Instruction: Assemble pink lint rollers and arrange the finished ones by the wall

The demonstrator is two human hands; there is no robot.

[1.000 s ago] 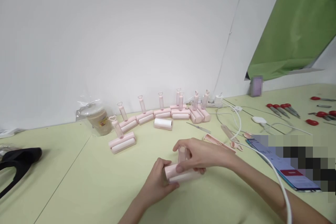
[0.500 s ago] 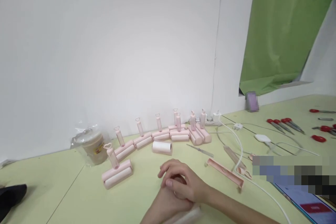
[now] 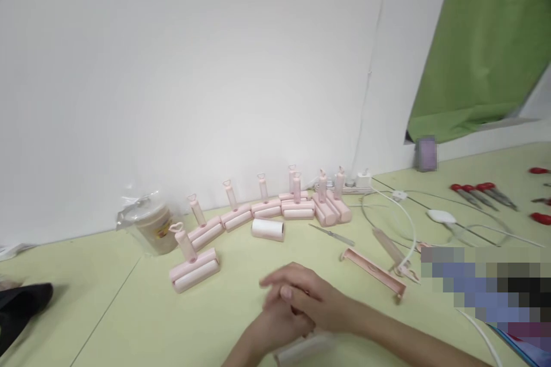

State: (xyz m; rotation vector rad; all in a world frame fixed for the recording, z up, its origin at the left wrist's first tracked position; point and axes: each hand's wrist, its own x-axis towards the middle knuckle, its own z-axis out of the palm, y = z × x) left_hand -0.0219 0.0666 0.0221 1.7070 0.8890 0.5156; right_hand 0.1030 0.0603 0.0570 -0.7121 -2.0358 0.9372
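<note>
My right hand lies over my left hand, the two pressed together low in the middle of the view. Both are closed, and the fingers overlap. Whatever lies between the palms is hidden. Just below them a white roller with a pinkish end shows partly and blurred; I cannot tell whether the hands touch it. Right of my hands lies a long pink roller frame. Beyond them are a loose white roll and a slim knife-like metal tool.
Pink lint rollers with upright clear handles stand along the wall. A bagged tub is at left. White cables, a clear pink handle and red-handled pliers lie at right. A black object sits far left.
The camera view has shifted, moving the table things slightly up and right. My hands have pressed closer together, and the round pinkish thing glimpsed between them is covered now.
</note>
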